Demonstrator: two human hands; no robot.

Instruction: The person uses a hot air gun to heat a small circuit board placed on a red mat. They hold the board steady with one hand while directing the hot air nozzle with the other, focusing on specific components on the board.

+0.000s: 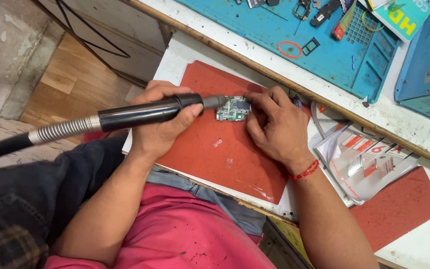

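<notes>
Bench (pixel 195 22), white, edge running diagonally. Red mat (pixel 215 154) on it. Hot-air handpiece (pixel 140 113), black, long axis left to right, gripped in closed left hand (pixel 158 122), nozzle touching the board's left edge. Right hand (pixel 274 127), fingertips pinching the board's right edge. Green circuit board (pixel 232 108) lying flat between both hands.

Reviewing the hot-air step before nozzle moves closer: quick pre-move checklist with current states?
1. Left hand grips the black handpiece firmly: ok.
2. Nozzle tip aimed at the green circuit board: ok.
3. Right hand steadies the board at its edge: ok.
4. Right fingers clear of the nozzle: not ok, they sit close.
5. Board lies on the red mat, not bare table: ok.
6. Air or heat running: cannot tell.
</notes>
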